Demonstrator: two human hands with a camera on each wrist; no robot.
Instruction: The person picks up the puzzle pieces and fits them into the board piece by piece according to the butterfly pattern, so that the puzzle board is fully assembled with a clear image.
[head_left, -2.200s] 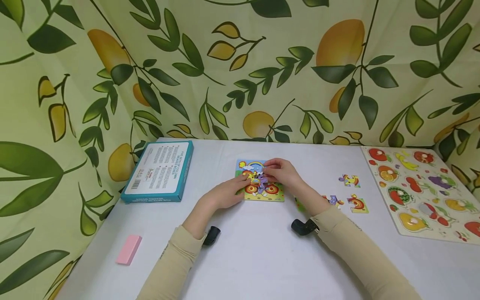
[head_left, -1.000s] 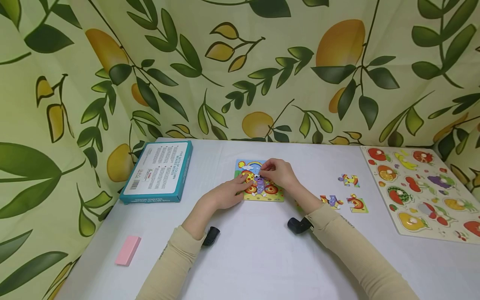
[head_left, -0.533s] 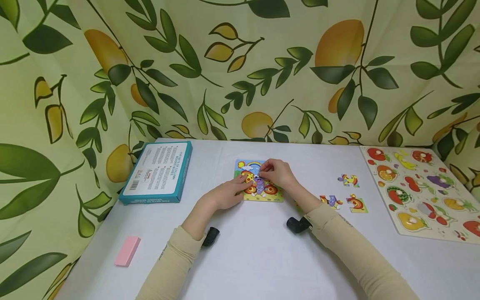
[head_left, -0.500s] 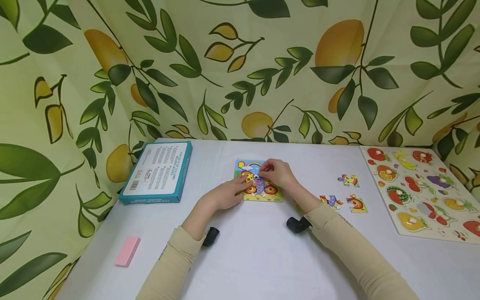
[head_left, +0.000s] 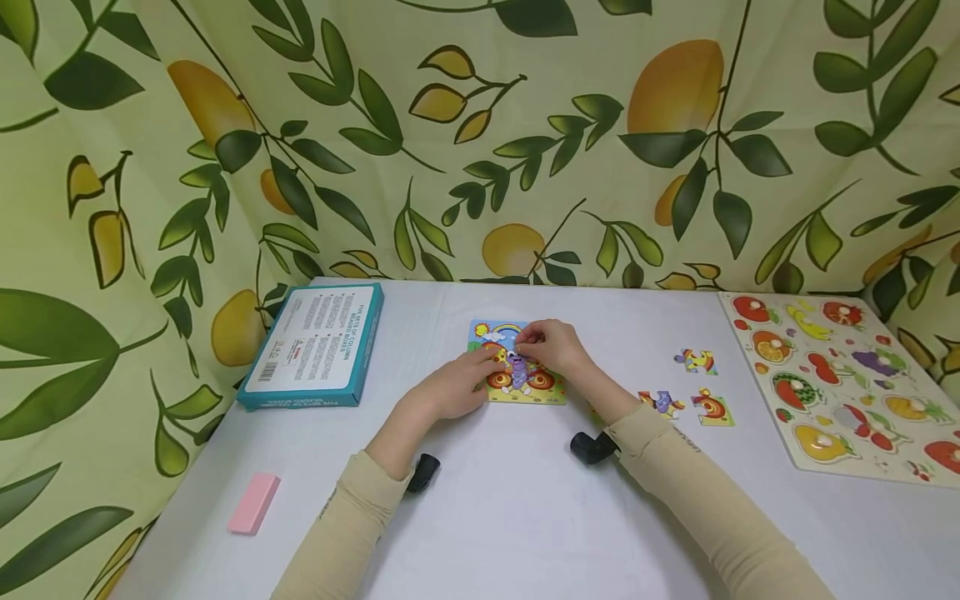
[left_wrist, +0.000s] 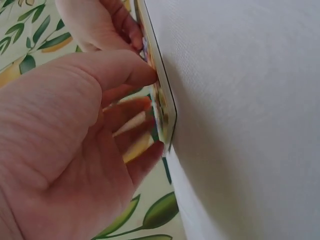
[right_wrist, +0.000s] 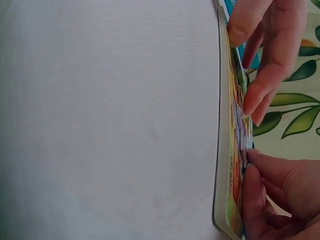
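Observation:
A small jigsaw board (head_left: pixel 525 399) with a cartoon butterfly-like picture lies flat at the middle of the table. On its left side my left hand (head_left: pixel 455 390) rests, fingers spread; in the left wrist view the thumb (left_wrist: pixel 140 70) touches the board's near edge. Over the upper right part, my right hand (head_left: pixel 558 347) has thumb and index finger brought together at a puzzle piece (right_wrist: pixel 244 154) on the board. That piece is mostly hidden by the fingertips. To the right lie loose puzzle pieces (head_left: pixel 699 361), a red-and-yellow one (head_left: pixel 714 408) and a purple one (head_left: pixel 658 403) partly behind the right forearm.
A teal and white box (head_left: pixel 315 342) lies at the back left. Nearer on that side is a pink block (head_left: pixel 254 503). On the far right is a fruit peg board (head_left: pixel 847 387). A leaf-patterned curtain (head_left: pixel 450 167) hangs behind the white table.
About two seconds ago the right hand reached a little further right over the board; it has shifted slightly left and its fingertips have drawn together. The left hand has stayed on the board.

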